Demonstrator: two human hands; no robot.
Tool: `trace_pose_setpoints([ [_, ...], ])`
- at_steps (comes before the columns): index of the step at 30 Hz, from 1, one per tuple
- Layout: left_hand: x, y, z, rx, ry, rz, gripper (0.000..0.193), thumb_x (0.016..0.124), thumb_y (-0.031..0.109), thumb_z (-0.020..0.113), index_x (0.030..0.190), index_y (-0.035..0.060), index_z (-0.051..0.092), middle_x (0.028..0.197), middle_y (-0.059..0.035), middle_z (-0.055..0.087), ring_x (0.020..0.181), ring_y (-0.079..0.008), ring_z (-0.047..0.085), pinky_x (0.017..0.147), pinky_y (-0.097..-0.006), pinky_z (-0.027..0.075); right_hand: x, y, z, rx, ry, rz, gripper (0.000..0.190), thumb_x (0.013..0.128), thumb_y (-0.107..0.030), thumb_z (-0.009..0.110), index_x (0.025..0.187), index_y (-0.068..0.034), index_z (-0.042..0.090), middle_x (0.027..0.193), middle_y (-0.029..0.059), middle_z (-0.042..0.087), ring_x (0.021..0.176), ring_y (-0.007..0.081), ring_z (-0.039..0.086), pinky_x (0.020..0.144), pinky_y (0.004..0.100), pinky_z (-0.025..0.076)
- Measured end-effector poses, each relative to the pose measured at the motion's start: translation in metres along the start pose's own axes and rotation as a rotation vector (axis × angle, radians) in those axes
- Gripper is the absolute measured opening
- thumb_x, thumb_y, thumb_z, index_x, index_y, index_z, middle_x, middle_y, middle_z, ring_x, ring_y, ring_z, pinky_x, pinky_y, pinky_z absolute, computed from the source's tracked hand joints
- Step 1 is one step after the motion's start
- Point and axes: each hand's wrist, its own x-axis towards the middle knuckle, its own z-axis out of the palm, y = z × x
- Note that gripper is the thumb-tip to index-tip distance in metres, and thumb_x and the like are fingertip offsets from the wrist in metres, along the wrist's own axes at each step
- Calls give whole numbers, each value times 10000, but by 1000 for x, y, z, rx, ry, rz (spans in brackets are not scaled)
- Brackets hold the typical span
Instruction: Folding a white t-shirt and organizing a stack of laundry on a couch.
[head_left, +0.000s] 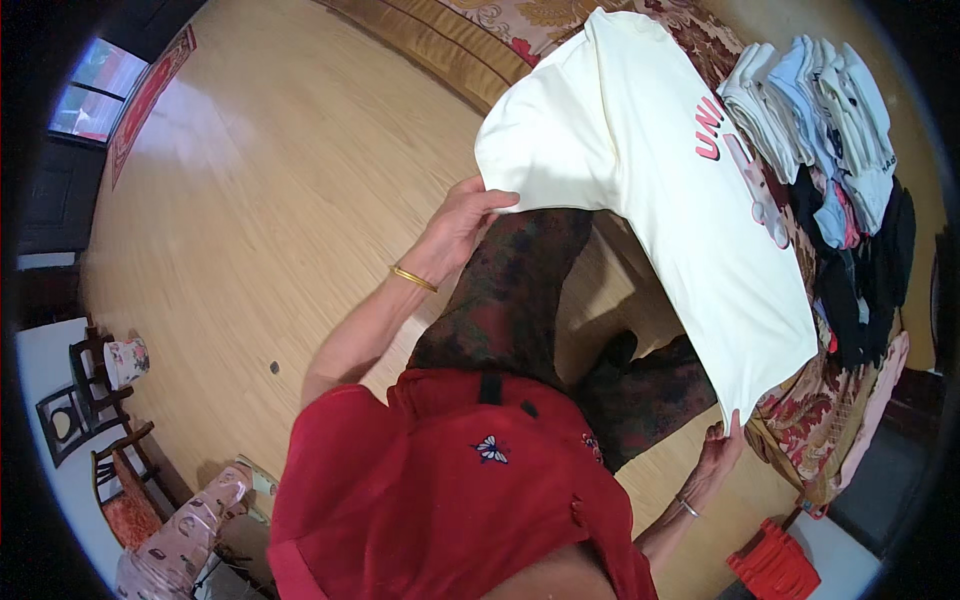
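Note:
A white long-sleeved top (660, 157) with pink lettering and a printed figure is stretched between my hands. Its upper part lies on the patterned cover of a bed or couch. My left hand (466, 217), below a gold bangle, pinches the garment's edge at the left with the thumb on top. At the lower right, my right hand (726, 439), with a silver bangle at the wrist, pinches another corner and pulls the cloth to a point. Which parts of the top I hold cannot be told for sure.
Folded clothes (810, 105) stand in stacks at the upper right, with dark clothes (862, 292) beside them. A red plastic container (776, 562) is on the floor at the lower right. Chairs (124, 480) and another person's patterned trouser leg (191, 517) are at the lower left.

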Motion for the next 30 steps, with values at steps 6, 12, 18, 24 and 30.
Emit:
trace_pose_setpoints([
  [6, 25, 83, 13, 226, -216, 356, 238, 863, 78, 586, 1075, -3, 515, 926, -76, 624, 720, -119, 614, 676, -261, 537, -6, -3, 6, 7, -14, -6, 146, 873, -152, 609, 954, -67, 523, 660, -22, 554, 399, 55, 373, 411, 219, 295],
  [12, 57, 64, 20, -58, -155, 162, 167, 881, 72, 567, 1028, 13, 513, 828, -60, 613, 617, -100, 600, 548, -240, 536, -17, -2, 11, 23, -51, -38, 165, 891, -161, 594, 986, -55, 513, 618, -21, 537, 414, 51, 394, 411, 211, 306],
  [18, 60, 14, -10, 103, 37, -51, 164, 874, 108, 565, 1025, 49, 546, 814, -16, 612, 629, -73, 556, 546, -218, 475, -18, -7, 11, -1, 2, -40, 160, 878, -143, 604, 987, -55, 525, 659, -15, 561, 419, 55, 389, 419, 207, 300],
  [24, 52, -3, -16, 436, -19, 112, 266, 811, 41, 529, 1070, 35, 591, 874, 10, 608, 803, -70, 523, 708, -259, 441, -11, 2, 4, 27, -12, -21, 139, 874, -140, 610, 962, -62, 535, 670, -14, 566, 426, 61, 396, 422, 209, 303],
  [30, 80, -32, -27, 341, 26, 162, 370, 763, -24, 505, 1125, 9, 576, 952, -11, 596, 828, -94, 533, 703, -243, 431, -13, 5, 2, -127, 12, -2, 208, 857, -183, 637, 984, -52, 538, 730, -3, 583, 531, 68, 485, 476, 223, 385],
])
